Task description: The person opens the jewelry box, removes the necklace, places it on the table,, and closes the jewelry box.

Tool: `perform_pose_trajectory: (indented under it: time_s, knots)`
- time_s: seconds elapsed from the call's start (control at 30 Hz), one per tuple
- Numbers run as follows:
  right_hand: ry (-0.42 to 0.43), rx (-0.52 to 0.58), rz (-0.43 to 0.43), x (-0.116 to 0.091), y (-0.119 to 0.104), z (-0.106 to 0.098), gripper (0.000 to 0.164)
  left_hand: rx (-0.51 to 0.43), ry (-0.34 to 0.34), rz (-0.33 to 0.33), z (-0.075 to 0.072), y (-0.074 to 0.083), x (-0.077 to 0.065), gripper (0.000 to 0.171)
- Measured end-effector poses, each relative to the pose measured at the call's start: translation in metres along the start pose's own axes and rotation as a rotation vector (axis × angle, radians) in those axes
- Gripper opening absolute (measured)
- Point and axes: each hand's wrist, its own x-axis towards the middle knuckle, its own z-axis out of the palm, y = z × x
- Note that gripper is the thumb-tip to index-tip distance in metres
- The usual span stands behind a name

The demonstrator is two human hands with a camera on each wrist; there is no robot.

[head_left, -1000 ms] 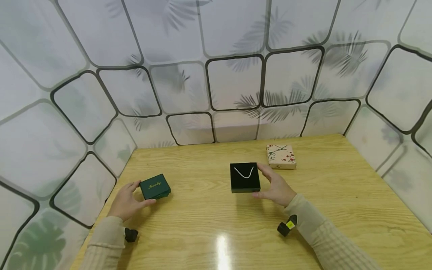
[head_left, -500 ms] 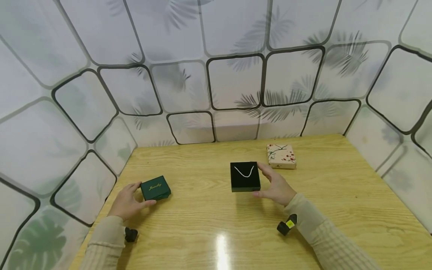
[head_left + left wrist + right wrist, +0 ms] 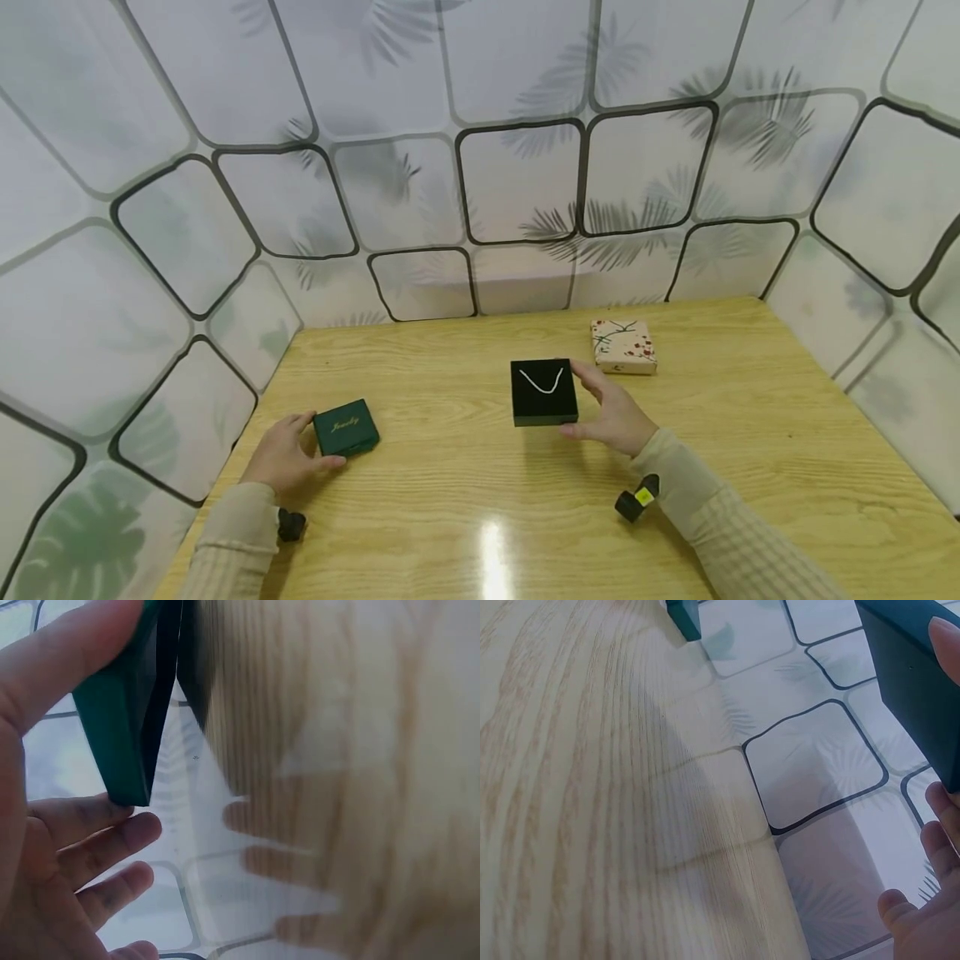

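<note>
My left hand (image 3: 283,454) pinches a dark green jewelry box lid (image 3: 347,428) with gold lettering between thumb and fingers, low over the table at left. In the left wrist view the lid (image 3: 116,735) tilts, one edge close to or touching the tabletop; I cannot tell which. My right hand (image 3: 615,417) grips the box base (image 3: 546,420) by its right side, holding it above the table. On its black insert (image 3: 536,402) lies a silver chain (image 3: 542,390) in a V shape. In the right wrist view the base (image 3: 915,682) hangs clear of the table.
A cream box with a red flower and branch print (image 3: 624,348) rests at the back right of the wooden table (image 3: 442,483). Patterned curtains (image 3: 517,183) stand along the back and both sides. Each wrist wears a small black device (image 3: 291,525).
My left hand has lowered the green lid slightly toward the tabletop, and its tilt has changed. My right hand holds the box base in nearly the same place.
</note>
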Motion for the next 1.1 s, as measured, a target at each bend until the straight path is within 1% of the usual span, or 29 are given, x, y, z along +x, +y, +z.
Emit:
perform_pose_trajectory:
  time_s: [0.23, 0.43, 0.6, 0.9, 1.0, 1.1]
  knots:
    - [0.0, -0.004, 0.013, -0.0006, -0.0005, 0.0004, 0.098, 0.042, -0.056, -0.035, 0.0017, -0.0007, -0.0019, 0.115]
    - [0.0, -0.003, 0.008, -0.0007, 0.0003, 0.0003, 0.098, 0.057, -0.085, -0.025, -0.0003, 0.0034, -0.0042, 0.115]
    - [0.0, 0.007, 0.002, -0.0005, 0.0008, 0.0, 0.097, 0.075, -0.111, -0.029, -0.0003, 0.003, -0.0033, 0.116]
    - [-0.002, 0.011, -0.014, -0.0004, 0.0014, 0.0015, 0.098, 0.098, -0.119, -0.034, -0.0003, -0.0007, -0.0026, 0.124]
    - [-0.002, 0.015, -0.026, -0.0001, 0.002, 0.0018, 0.099, 0.104, -0.117, -0.034, -0.0017, 0.0011, -0.0035, 0.126]
    - [0.001, 0.016, -0.03, 0.0004, 0.0019, 0.0021, 0.1, 0.108, -0.099, -0.021, -0.0048, 0.0065, -0.0035, 0.125]
